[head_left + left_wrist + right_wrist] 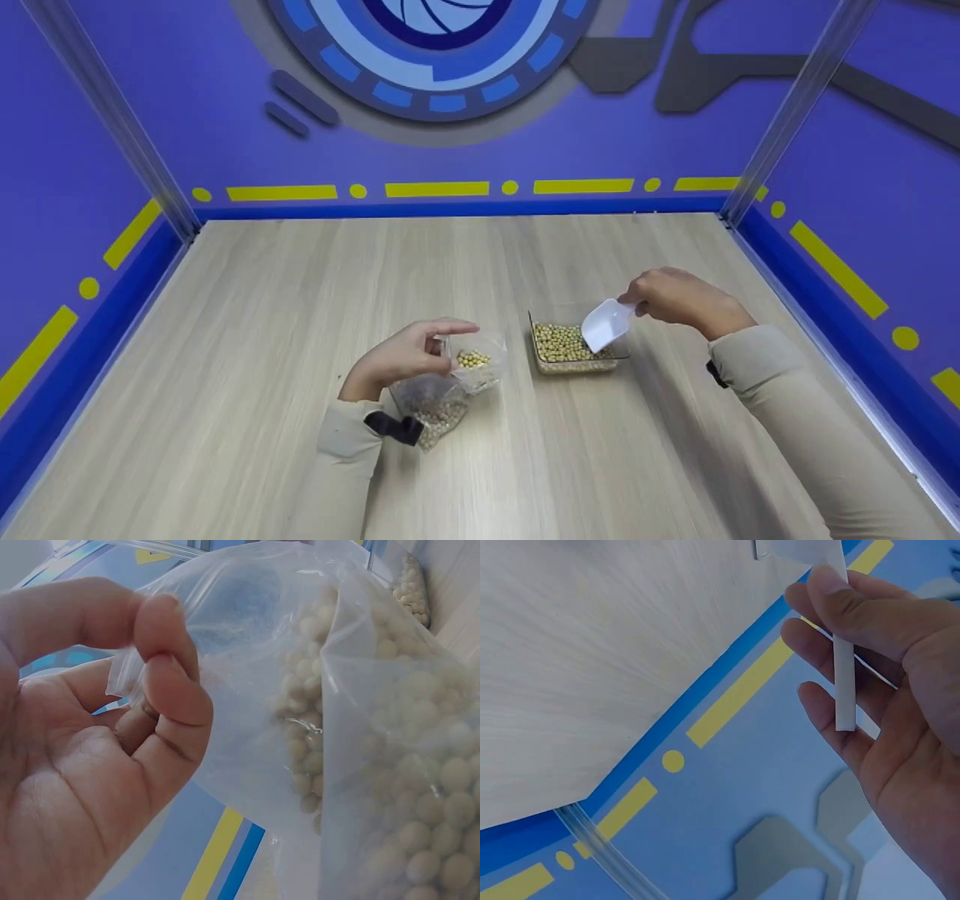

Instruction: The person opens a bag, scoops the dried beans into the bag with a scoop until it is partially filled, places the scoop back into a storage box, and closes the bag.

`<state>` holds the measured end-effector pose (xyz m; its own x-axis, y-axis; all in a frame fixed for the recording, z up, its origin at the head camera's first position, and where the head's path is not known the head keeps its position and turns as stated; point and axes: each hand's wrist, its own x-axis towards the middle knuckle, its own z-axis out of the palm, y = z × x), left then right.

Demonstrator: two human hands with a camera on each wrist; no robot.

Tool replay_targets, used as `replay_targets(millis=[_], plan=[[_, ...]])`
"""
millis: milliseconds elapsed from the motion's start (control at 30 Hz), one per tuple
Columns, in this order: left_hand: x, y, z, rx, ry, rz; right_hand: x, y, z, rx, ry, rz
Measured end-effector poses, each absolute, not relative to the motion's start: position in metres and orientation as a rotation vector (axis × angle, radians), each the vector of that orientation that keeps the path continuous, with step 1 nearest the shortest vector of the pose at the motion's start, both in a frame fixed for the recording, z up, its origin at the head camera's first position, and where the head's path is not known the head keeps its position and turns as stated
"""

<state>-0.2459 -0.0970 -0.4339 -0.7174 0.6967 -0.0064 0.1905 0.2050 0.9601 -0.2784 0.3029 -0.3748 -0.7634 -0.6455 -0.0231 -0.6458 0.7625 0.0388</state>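
My left hand (405, 352) pinches the edge of a clear plastic bag (240, 690), its mouth spread open. Round yellow beans (442, 840) like soybeans fill the bag's lower part, which hangs below the hand near the tabletop. With thumb and fingers my right hand (675, 296) grips the thin handle of a white scoop (606, 326). The scoop's bowl is tilted down over the right side of a clear rectangular container (577, 367) holding similar beans. Whether the bowl touches those beans, I cannot tell.
The pale wood-grain table (247, 322) is enclosed by blue panels with yellow marks at the back (435, 189) and sides. Metal posts (787, 112) stand at the rear corners. The container stands to the right of the bag.
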Motion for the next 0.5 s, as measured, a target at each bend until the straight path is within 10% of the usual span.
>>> replay_targets(millis=[500], plan=[[-0.245,-0.098,-0.432,0.820,2.034,1.530,-0.274,0.285,-0.369,-1.162,2.958,0.516]])
